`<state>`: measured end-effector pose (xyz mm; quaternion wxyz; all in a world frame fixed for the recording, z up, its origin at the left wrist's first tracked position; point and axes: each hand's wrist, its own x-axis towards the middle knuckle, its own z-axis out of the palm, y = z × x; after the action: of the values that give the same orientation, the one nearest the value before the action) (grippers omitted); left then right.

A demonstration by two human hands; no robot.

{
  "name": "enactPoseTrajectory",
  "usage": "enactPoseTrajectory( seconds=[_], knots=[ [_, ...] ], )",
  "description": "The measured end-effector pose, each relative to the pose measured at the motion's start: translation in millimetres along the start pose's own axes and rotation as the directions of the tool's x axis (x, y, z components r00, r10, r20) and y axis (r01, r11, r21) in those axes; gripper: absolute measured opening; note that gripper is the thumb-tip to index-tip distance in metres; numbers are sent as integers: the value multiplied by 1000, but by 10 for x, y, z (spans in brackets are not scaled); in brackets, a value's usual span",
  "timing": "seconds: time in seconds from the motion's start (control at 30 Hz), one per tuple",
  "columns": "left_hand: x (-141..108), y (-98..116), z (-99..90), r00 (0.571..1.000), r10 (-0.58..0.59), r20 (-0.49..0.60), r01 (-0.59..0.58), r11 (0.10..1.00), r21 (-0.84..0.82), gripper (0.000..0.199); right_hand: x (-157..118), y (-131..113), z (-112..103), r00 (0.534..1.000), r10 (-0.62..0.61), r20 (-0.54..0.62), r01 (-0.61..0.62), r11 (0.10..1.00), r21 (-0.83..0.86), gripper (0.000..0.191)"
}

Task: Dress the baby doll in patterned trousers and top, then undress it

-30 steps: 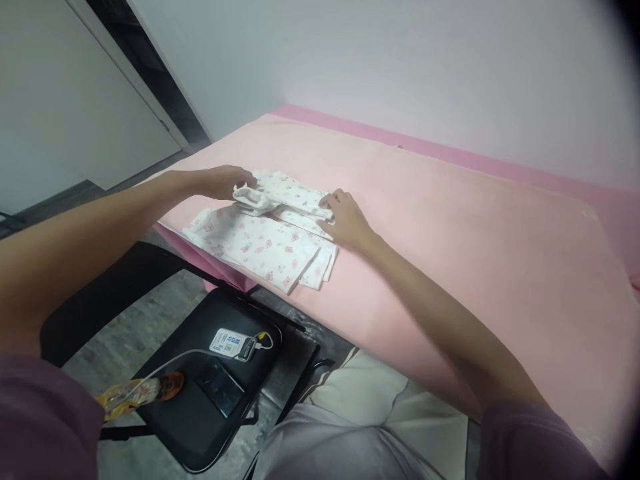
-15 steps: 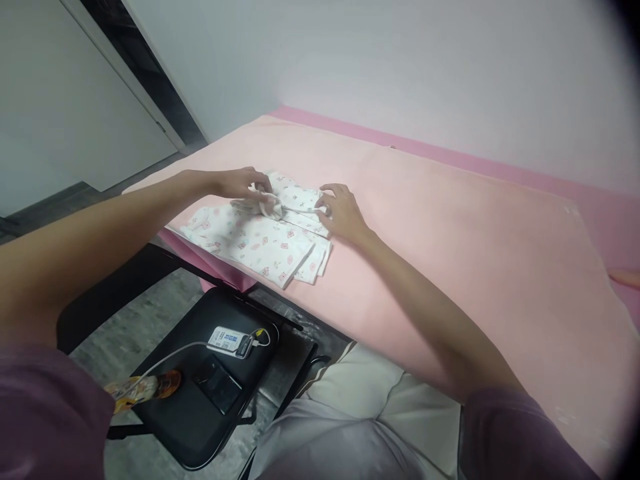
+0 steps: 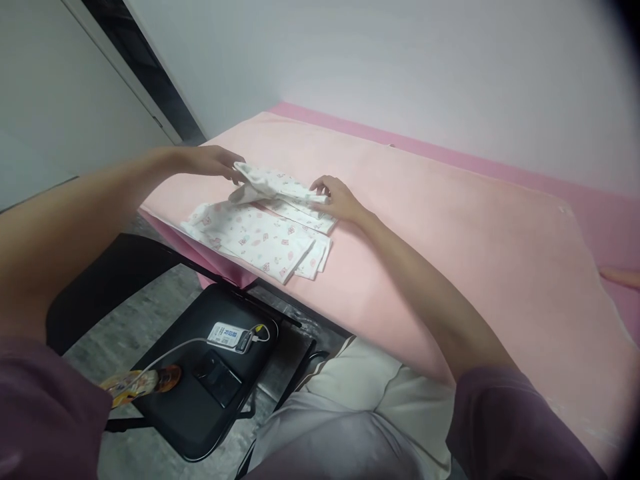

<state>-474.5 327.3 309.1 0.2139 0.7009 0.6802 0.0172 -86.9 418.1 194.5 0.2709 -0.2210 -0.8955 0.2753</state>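
A small white garment [image 3: 280,183] with a pink print lies partly lifted on the pink-covered table. My left hand [image 3: 223,163] pinches its far left corner, raising that end off the layer beneath. At the other end, my right hand [image 3: 337,200] has its thumb and fingers closed on the narrow edge. The garment's exact kind is not clear. Nearer the table's front edge rests a folded white printed garment [image 3: 255,240], flat and touched by neither hand.
A black folding chair [image 3: 190,427] stands below the table's edge, bearing a white power bank [image 3: 229,337] with a cable, a dark phone [image 3: 219,379] and an orange-capped bottle [image 3: 143,385]. Another person's hand [image 3: 620,277] shows at the right edge. A pale wall [image 3: 425,73] rises behind the table.
My left hand has moved left and away from me, drawing the bunched end of the garment out into a straighter, lifted flap. My right hand stays at the other end, shifting slightly.
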Motion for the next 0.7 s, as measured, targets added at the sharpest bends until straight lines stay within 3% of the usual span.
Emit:
enactPoseTrajectory(
  seconds=[0.07, 0.17, 0.33, 0.43, 0.6, 0.7],
  knots=[
    [-34, -90, -30, 998, -55, -43, 50, 992, -118, 128, -17, 114, 41, 1000, -9, -12, 9, 1000, -12, 32],
    [-36, -158, -32, 986, -45, -163, 19, 988, -154, 130, 27, 252, 113, 985, 76, -158, -69, 996, 50, 18],
    [-37, -87, -63, 956, -25, -293, -8, 994, -113, 105, 187, 384, 147, 915, 170, -367, -104, 976, 193, 37],
    [-53, -20, -115, 941, -30, -338, -12, 992, -122, 92, 216, 445, 116, 924, 187, -334, -130, 974, 188, 42],
    [-39, 16, -161, 928, -18, -372, -27, 993, -116, 81, 131, 526, 80, 984, 150, -100, -140, 985, 102, 40],
    [-46, 6, -172, 935, -36, -354, -9, 992, -127, 81, 92, 543, 79, 990, 70, -122, -65, 997, 47, 30]
  ],
)
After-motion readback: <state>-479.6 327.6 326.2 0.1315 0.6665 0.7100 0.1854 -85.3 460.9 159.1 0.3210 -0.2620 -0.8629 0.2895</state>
